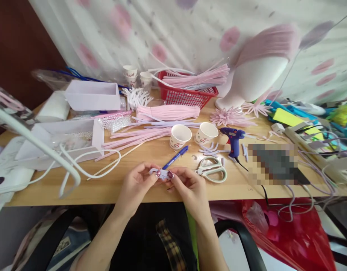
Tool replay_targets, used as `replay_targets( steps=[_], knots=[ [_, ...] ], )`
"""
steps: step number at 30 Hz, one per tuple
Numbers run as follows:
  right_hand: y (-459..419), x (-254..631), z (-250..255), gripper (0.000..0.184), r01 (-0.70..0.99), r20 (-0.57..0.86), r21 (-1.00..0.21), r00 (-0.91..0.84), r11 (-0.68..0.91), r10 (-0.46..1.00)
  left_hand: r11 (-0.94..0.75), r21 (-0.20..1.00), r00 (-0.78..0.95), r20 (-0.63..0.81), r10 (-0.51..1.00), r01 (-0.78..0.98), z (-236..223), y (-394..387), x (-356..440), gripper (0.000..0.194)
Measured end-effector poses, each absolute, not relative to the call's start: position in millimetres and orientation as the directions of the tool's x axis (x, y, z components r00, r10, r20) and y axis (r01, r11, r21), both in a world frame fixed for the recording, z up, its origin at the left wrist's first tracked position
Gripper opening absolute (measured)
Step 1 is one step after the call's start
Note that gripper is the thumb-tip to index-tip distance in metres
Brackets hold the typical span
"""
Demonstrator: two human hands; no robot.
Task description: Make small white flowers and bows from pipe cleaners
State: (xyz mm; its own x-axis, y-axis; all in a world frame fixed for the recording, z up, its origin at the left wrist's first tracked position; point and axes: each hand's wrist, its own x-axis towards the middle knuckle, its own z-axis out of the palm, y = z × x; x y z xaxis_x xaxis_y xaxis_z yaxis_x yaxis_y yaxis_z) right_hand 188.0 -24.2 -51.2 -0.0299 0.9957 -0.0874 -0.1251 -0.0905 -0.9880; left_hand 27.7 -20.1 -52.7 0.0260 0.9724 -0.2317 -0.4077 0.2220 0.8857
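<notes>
My left hand and my right hand meet over the near edge of the wooden table. Both pinch a small white fuzzy pipe-cleaner piece between thumbs and fingertips. A blue pen lies just behind the hands. White-handled scissors lie to the right of my right hand. Two paper cups stand tilted behind the pen.
Bundles of pink pipe cleaners lie mid-table, more in a red basket. A blue glue gun stands right of the cups. White boxes sit at left, a foam head at back right, a red bag below.
</notes>
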Motion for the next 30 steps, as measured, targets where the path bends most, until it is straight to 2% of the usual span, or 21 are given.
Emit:
replay_targets(
  steps=[7,14,20,25,30],
  knots=[
    [-22,193,-56,0.019,-0.165,-0.049,-0.984,-0.076,-0.061,0.996,0.248,0.892,0.042,-0.251,0.967,-0.379,-56,-20,27,0.023],
    [-17,201,-53,0.008,0.000,0.025,-1.000,-0.108,0.025,0.994,0.238,0.920,0.012,-0.247,0.969,-0.312,-56,-20,30,0.024],
    [-21,201,-50,0.017,0.111,0.202,-0.970,-0.119,0.215,0.972,0.204,0.936,-0.108,-0.244,0.964,-0.287,-53,-24,38,0.027],
    [-24,202,-54,0.023,0.102,0.221,-0.969,-0.071,0.227,0.973,0.225,0.941,-0.069,-0.250,0.966,-0.253,-52,-23,35,0.028],
    [-23,201,-52,0.023,0.258,0.377,-0.887,-0.075,0.384,0.923,0.202,0.947,-0.055,-0.222,0.973,-0.248,-56,-23,34,0.027]
  ],
)
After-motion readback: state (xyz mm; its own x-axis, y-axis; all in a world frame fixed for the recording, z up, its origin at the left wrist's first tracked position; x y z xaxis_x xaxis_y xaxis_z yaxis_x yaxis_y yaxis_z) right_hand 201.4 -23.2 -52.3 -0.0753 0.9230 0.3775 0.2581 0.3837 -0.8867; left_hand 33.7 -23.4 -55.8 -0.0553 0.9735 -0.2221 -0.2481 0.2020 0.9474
